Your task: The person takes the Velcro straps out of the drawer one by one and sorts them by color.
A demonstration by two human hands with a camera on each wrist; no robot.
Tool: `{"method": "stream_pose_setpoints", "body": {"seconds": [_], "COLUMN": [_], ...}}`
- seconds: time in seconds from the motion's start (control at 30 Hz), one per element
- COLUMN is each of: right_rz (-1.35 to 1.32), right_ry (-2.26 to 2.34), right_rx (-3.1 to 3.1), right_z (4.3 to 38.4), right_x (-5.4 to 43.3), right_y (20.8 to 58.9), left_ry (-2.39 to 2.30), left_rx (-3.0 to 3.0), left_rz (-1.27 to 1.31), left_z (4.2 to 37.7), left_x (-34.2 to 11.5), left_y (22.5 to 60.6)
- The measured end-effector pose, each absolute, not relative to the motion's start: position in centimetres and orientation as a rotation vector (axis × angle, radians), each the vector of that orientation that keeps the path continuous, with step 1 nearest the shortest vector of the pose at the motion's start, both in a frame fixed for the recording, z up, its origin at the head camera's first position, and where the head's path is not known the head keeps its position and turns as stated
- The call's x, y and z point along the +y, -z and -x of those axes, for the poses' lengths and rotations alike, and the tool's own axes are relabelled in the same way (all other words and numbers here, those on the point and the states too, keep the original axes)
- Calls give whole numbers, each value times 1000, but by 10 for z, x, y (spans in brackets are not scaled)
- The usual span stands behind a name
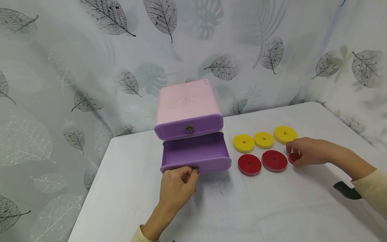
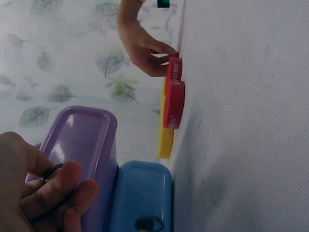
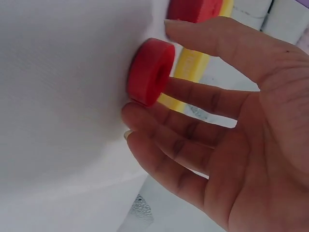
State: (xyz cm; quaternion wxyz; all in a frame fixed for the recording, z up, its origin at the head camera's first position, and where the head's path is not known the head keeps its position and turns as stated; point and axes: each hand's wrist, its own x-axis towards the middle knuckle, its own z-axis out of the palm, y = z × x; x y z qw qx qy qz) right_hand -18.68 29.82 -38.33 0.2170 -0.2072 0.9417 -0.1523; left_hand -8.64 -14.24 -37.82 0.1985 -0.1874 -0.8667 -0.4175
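My left hand (image 1: 178, 188) pinches the small metal ring pull (image 1: 196, 170) of the purple drawer (image 1: 214, 165), which is pulled out with a bare inside. That drawer belongs to a small cabinet (image 1: 187, 101) with a pink top and a pulled-forward upper drawer front (image 1: 205, 124). Over at the right, my right hand (image 1: 314, 151) is at the smallest red disc (image 3: 152, 72), which has a hole in its centre. In the right wrist view the fingers reach around the disc's far side, while the thumb stands apart from it.
Two larger red discs (image 1: 274, 161) (image 1: 249, 164) lie left of the right hand, with three yellow discs (image 1: 243, 143) (image 1: 264, 140) (image 1: 285, 134) behind. A blue drawer (image 2: 142, 193) shows below the purple one. Leaf-printed cloth (image 1: 187, 43) hangs behind the white table (image 1: 257, 208).
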Motion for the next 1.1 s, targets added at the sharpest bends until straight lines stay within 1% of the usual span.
{"method": "stream_pose_setpoints", "body": {"seconds": [0.23, 0.5, 0.77, 1.1], "right_rz": [566, 684, 750, 736], "right_ry": [418, 498, 549, 541], "right_rx": [2723, 2902, 2957, 2990], "right_z": [188, 187, 183, 173], "right_x": [293, 281, 270, 260], "right_y": [370, 355, 348, 344], "left_ry": [1146, 1142, 1104, 1055], "left_rx": [-2425, -2418, -2408, -2428], "left_rz": [511, 513, 496, 476], "left_z": [90, 97, 111, 133], "left_x": [-143, -143, -142, -139], "left_y": [380, 380, 381, 377]}}
